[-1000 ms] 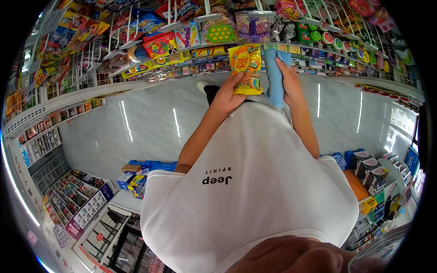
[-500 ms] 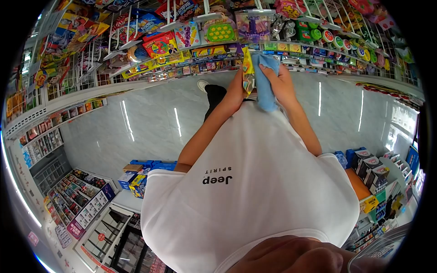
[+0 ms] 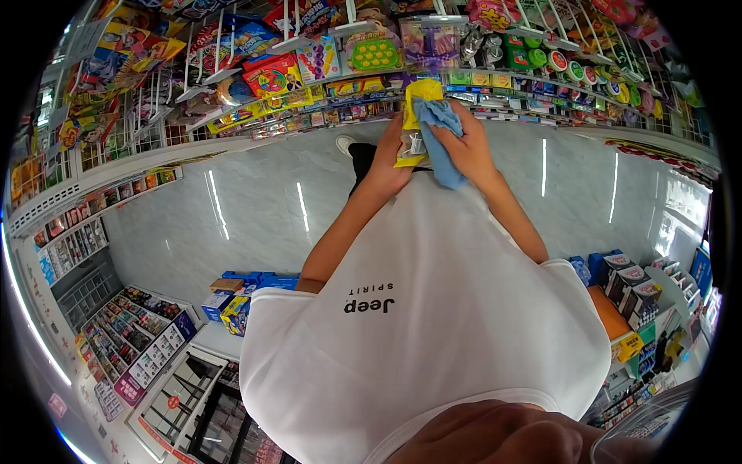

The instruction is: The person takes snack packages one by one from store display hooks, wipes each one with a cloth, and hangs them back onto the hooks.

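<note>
A yellow candy packet (image 3: 411, 147) is held upright in front of my body, with my left hand (image 3: 389, 158) closed on its left edge. Its side with the clear part faces me. My right hand (image 3: 470, 147) grips a crumpled blue cloth (image 3: 442, 151), whose upper part lies against the packet's face. The lower end of the cloth hangs down near the hem of the white shirt (image 3: 433, 247). Some fingertips of both hands are hidden behind the packet and cloth.
Shelves with hanging candy packets (image 3: 272, 75) and round tubs (image 3: 573, 71) curve across the top. Grey tiled floor (image 3: 263, 178) lies below them. Blue and yellow boxes (image 3: 236, 313) are at lower left, and a display rack (image 3: 127, 340) stands farther left.
The packet has turned from its printed front, through edge-on, to its other side. The blue cloth has moved left from beside the packet onto it, together with my right hand.
</note>
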`<state>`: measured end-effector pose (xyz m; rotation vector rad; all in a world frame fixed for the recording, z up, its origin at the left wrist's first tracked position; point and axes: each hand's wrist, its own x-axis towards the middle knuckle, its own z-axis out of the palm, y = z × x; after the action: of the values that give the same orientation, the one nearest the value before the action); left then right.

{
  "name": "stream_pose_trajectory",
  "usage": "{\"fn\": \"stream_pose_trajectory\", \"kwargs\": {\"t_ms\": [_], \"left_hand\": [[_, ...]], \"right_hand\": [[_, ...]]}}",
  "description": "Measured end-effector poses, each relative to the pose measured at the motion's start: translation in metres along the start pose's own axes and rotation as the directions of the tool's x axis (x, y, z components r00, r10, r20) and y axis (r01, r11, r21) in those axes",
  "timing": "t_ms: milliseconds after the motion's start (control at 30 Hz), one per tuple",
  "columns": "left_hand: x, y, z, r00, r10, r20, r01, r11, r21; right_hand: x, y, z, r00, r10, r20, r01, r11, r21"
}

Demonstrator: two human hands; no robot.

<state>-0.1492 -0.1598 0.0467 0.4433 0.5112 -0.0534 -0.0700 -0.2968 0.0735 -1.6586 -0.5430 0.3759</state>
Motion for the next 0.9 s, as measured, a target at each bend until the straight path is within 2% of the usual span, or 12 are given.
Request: {"fn": "stream_pose_trajectory", "kwargs": {"t_ms": [67,167,267,367,467,533,633,767,867,900], "left_hand": [[-0.001,0.001,-0.005,0.996,0.024,0.090,-0.028,0.999,0.047],[-0.001,0.011,-0.004,0.986,-0.149,0.068,0.155,0.983,-0.095],[-0.006,0.010,0.001,0.979,-0.161,0.127,0.187,0.956,-0.226],[-0.004,-0.002,-0.009,0.988,-0.114,0.101,0.093,0.977,0.192],[0.016,-0.010,-0.034,0.966,-0.236,0.110,0.241,0.970,-0.039],[0.010,-0.004,-0.020,0.963,-0.240,0.124,0.249,0.966,-0.068],[-0.001,0.002,-0.011,0.960,-0.239,0.142,0.256,0.960,-0.113],[0.004,-0.001,-0.019,0.971,-0.207,0.117,0.210,0.978,-0.009],[0.007,-0.007,-0.031,0.955,-0.135,0.266,0.143,0.990,-0.009],[0.005,-0.006,-0.030,0.957,-0.149,0.249,0.151,0.988,0.011]], "right_hand": [[0.001,0.000,-0.002,0.998,-0.063,-0.018,0.061,0.995,-0.075],[0.005,0.005,-0.006,0.989,-0.141,-0.046,0.131,0.977,-0.167],[0.008,0.009,-0.008,0.981,-0.185,-0.059,0.168,0.960,-0.223],[0.011,0.013,-0.014,0.986,-0.163,-0.034,0.145,0.940,-0.308],[0.016,0.022,-0.020,0.986,-0.150,-0.070,0.107,0.903,-0.416],[0.020,0.024,-0.030,0.977,-0.167,-0.131,0.088,0.881,-0.464],[0.020,0.020,-0.042,0.979,-0.151,-0.135,0.089,0.919,-0.383],[0.014,0.007,-0.040,0.968,-0.182,0.171,0.237,0.884,-0.402],[0.011,0.000,-0.029,0.894,-0.218,0.392,0.381,0.829,-0.410],[0.011,-0.002,-0.027,0.890,-0.217,0.402,0.383,0.833,-0.399]]}}
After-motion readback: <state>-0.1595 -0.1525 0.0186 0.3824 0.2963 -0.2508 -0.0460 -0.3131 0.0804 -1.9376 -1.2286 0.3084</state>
